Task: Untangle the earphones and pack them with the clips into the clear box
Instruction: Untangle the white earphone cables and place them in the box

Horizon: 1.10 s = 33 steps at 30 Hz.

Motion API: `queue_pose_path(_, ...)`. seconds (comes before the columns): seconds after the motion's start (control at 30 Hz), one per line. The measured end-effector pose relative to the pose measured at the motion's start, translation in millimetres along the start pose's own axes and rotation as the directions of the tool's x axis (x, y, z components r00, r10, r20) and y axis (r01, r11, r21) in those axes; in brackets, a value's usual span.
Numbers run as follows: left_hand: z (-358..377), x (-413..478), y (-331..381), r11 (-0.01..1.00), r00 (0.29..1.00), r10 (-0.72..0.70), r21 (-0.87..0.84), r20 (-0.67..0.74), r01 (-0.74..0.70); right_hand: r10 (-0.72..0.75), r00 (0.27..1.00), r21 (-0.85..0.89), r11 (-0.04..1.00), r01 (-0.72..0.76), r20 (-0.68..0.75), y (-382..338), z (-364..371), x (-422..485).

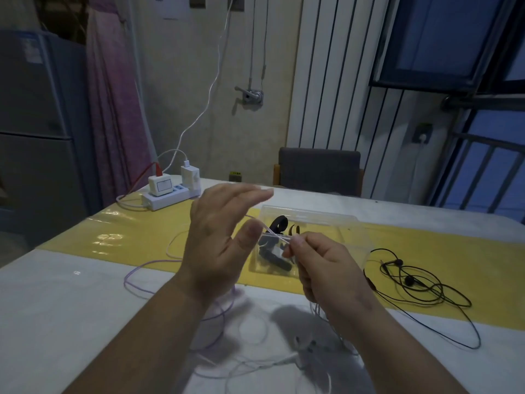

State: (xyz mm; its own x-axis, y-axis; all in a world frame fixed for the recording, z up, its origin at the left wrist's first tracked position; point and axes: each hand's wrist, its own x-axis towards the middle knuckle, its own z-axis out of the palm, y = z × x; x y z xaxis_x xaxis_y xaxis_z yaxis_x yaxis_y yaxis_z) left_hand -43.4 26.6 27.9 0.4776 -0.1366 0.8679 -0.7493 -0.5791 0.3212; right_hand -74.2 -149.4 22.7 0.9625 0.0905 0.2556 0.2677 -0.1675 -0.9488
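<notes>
My left hand (218,237) is raised above the table with its fingers spread flat, and a white earphone cable (274,234) runs across its thumb. My right hand (321,260) pinches that same cable between thumb and fingertips, just in front of the clear box (335,226). Several black clips (277,251) lie inside the box. The rest of the white earphones (305,348) lies in loose loops on the table below my hands, next to a pale purple cable (147,265). A tangled black pair of earphones (414,282) rests to the right of the box.
A white power strip (167,196) with chargers plugged in sits at the far left of the table on the yellow runner (127,234). A grey chair (318,169) stands behind the table. A fridge stands at the left and a window at the right.
</notes>
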Motion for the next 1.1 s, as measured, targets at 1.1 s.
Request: queue_pose_path(1.1,-1,2,-20,0.809,0.806,-0.423,0.229,-0.413,0.542,0.158,0.978,-0.181,0.975,-0.132,0.136,-5,-16,-1)
